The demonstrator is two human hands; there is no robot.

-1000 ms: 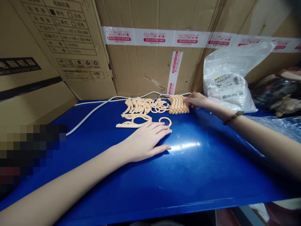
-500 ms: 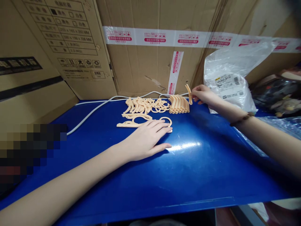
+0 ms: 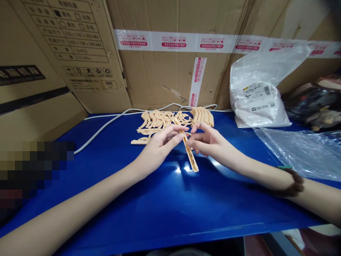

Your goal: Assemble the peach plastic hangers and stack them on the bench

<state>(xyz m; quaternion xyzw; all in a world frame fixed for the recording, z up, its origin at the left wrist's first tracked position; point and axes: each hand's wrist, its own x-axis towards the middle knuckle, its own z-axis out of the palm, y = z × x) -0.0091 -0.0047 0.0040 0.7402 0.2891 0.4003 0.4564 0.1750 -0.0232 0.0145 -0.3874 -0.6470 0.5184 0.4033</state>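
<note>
In front of me I hold a long beige plastic strip (image 3: pixel 192 158), slightly curved and channelled, which looks like a folding hanger arm. It slants, its near end low and its far end toward the pile. My left hand (image 3: pixel 162 144) pinches its upper half between thumb and fingers. Against its right side, the thumb and curled fingers of my right hand (image 3: pixel 206 140) grip near the middle. Behind my left hand lie flat beige hanger parts (image 3: pixel 140 142), partly covered. Farther back are a row of curved pieces (image 3: pixel 154 119), hook-like pieces (image 3: pixel 183 116) and a neat stack of arms (image 3: pixel 204 115).
The blue tabletop (image 3: pixel 160 213) is glossy. Cardboard boxes (image 3: pixel 160 78) wall the back and left, with a white cable (image 3: pixel 101 133) along their foot. At right stand a white plastic bag (image 3: pixel 258 103) and a clear plastic sheet (image 3: pixel 301 153).
My right hand has brought the strip from beside the stack to the front centre. My left hand has risen off the flat parts and closed on the strip.
</note>
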